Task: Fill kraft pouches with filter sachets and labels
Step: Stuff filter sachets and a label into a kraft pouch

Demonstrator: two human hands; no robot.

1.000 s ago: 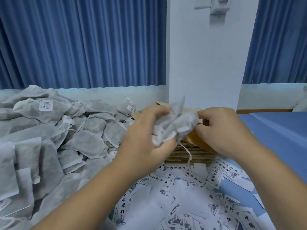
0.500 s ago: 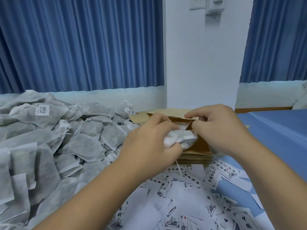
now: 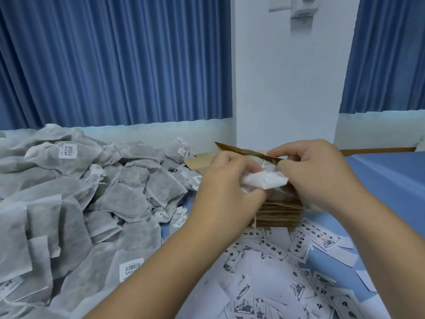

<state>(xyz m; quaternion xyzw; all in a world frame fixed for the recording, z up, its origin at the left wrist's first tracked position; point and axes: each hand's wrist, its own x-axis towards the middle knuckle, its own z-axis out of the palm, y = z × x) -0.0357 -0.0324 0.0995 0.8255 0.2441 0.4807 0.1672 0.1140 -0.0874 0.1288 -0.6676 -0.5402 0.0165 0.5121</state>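
Note:
My left hand (image 3: 226, 194) grips a crumpled white filter sachet (image 3: 264, 180) and presses it into the mouth of a kraft pouch (image 3: 243, 151). My right hand (image 3: 315, 173) pinches the pouch's upper flap and holds the mouth apart. The pouch lies on top of a stack of flat kraft pouches (image 3: 279, 215). Much of the sachet is hidden between my fingers, and a string hangs down from it. A large heap of grey filter sachets (image 3: 92, 196) fills the left side. Printed paper labels (image 3: 287, 268) lie scattered in front of the stack.
A blue tabletop (image 3: 391, 180) stretches to the right of the stack. Behind stand a white pillar (image 3: 287, 88) and blue curtains (image 3: 115, 65). The sachet heap reaches the left frame edge and the near edge of the view.
The sachet has gone from held up in front of the stack to pushed partly into the pouch. My right hand has lifted the pouch's flap higher, and the camera has tilted a little.

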